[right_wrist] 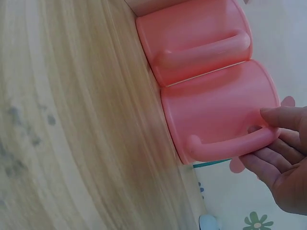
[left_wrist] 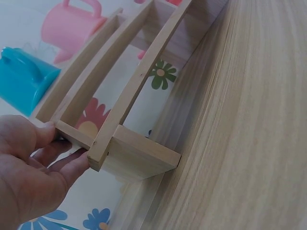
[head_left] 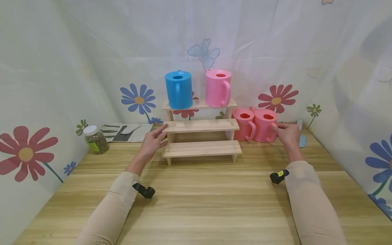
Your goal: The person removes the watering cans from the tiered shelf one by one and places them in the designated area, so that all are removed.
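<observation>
A three-tier wooden step shelf (head_left: pixel 202 136) stands mid-table. On its top tier sit a blue watering can (head_left: pixel 178 89) and a pink one (head_left: pixel 218 87). My left hand (head_left: pixel 154 139) rests with straight fingers against the shelf's left end; in the left wrist view the left hand (left_wrist: pixel 38 167) touches the plank ends of the shelf (left_wrist: pixel 129 96). Two more pink watering cans stand on the table right of the shelf. My right hand (head_left: pixel 286 133) grips the handle of the right-hand can (head_left: pixel 265 125). In the right wrist view the fingers (right_wrist: pixel 266 160) curl at this can's (right_wrist: pixel 216 105) handle.
A clear jar (head_left: pixel 96 139) of green bits and a folded grey cloth with tools (head_left: pixel 124 132) lie at the back left. A small blue and white item (head_left: pixel 302 136) lies behind my right hand. Flowered curtain (head_left: pixel 46 85) closes in the table (head_left: pixel 202 204) on three sides.
</observation>
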Motion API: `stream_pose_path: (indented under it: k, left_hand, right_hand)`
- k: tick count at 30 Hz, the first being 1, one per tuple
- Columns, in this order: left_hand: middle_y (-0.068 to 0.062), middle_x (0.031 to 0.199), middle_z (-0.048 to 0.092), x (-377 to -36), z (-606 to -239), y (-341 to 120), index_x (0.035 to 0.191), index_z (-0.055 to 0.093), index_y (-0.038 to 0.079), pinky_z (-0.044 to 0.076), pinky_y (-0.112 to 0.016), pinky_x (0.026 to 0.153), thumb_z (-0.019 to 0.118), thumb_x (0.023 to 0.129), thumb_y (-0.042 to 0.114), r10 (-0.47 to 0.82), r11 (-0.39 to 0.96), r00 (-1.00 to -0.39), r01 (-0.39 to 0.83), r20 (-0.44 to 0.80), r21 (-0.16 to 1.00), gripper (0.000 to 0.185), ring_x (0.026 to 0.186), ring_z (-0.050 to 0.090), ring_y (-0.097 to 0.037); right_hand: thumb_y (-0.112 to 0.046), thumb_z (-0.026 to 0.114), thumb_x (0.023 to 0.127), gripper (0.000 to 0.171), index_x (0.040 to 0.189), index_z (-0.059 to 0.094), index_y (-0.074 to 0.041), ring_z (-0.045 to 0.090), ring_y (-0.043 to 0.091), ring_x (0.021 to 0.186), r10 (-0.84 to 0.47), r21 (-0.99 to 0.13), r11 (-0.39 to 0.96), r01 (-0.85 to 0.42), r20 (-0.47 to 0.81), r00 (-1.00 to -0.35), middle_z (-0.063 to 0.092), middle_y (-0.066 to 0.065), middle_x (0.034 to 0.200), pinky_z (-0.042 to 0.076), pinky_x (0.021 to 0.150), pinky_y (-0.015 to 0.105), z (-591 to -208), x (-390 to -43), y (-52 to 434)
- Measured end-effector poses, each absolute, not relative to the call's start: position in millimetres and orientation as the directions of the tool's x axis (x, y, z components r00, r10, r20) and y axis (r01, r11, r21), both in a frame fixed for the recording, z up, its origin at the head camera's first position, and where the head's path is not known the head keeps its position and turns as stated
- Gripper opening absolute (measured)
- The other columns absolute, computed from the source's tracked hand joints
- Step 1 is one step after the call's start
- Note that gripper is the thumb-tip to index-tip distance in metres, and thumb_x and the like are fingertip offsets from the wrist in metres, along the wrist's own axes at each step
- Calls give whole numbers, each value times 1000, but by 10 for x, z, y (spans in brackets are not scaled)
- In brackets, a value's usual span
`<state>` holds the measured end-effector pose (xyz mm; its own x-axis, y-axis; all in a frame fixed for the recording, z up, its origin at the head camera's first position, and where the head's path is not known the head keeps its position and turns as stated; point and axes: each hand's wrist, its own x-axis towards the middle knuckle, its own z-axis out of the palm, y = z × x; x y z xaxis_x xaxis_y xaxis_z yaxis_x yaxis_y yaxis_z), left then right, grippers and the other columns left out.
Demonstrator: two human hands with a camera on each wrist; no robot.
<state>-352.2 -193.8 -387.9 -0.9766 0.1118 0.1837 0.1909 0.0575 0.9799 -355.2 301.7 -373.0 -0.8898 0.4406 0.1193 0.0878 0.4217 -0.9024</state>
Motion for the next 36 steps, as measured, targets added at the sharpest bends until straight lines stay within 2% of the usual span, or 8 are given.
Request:
stream_pose_path:
  k: [5, 11, 15, 19, 25, 36]
  left_hand:
    - [-8, 140, 33, -3523, -3878, -1943, 136, 43, 15, 44, -41, 89, 45, 96, 15, 114, 61, -976, 194, 186, 979, 41, 120, 41, -28]
    - [-7, 142, 31, -3523, -3879, -1943, 137, 42, 15, 44, -42, 90, 45, 95, 16, 124, 61, -974, 197, 188, 979, 41, 122, 39, -30]
    - [-4, 144, 28, -3532, -3878, -1947, 136, 43, 17, 43, -41, 91, 45, 95, 16, 123, 55, -974, 196, 188, 979, 41, 122, 38, -30]
    - [-3, 144, 28, -3539, -3879, -1948, 136, 43, 18, 43, -41, 91, 45, 95, 16, 120, 59, -975, 195, 186, 979, 41, 122, 38, -30]
    - [-2, 145, 28, -3532, -3879, -1948, 136, 43, 18, 44, -40, 90, 45, 96, 16, 120, 66, -978, 179, 171, 982, 41, 122, 38, -28]
    - [-7, 146, 25, -3394, -3729, -1897, 138, 38, 10, 39, -46, 93, 42, 96, 9, 145, 53, -976, 173, 164, 983, 42, 124, 35, -32]
  right_hand:
    - [-39, 66, 80, 49, 119, 61, -9, 54, 21, 91, 428, -894, 440, 83, 128, -894, 61, 12, 112, 49, 81, 31, -3725, -3545, 3013]
    - [-47, 66, 78, 61, 122, 58, -5, 49, 27, 101, 431, -886, 451, 106, 112, -896, 57, 15, 118, 45, 88, 38, -3631, -3491, 3016]
    - [-50, 65, 77, 65, 124, 56, -4, 48, 29, 108, 444, -876, 474, 87, 152, -883, 55, 16, 120, 44, 90, 41, -3464, -3426, 2998]
    - [-58, 63, 73, 72, 127, 54, -10, 48, 27, 110, 444, -872, 483, 76, 170, -880, 56, 12, 121, 44, 89, 39, -3285, -3360, 2935]
    - [-69, 63, 62, 82, 127, 55, -20, 49, 22, 110, 424, -885, 462, 55, 166, -890, 55, 4, 123, 46, 87, 34, -3030, -3210, 2745]
    - [-54, 70, 68, 56, 116, 65, -25, 55, 17, 101, 323, -913, 390, -115, 253, -912, 66, 0, 104, 49, 84, 30, -2708, -2941, 2363]
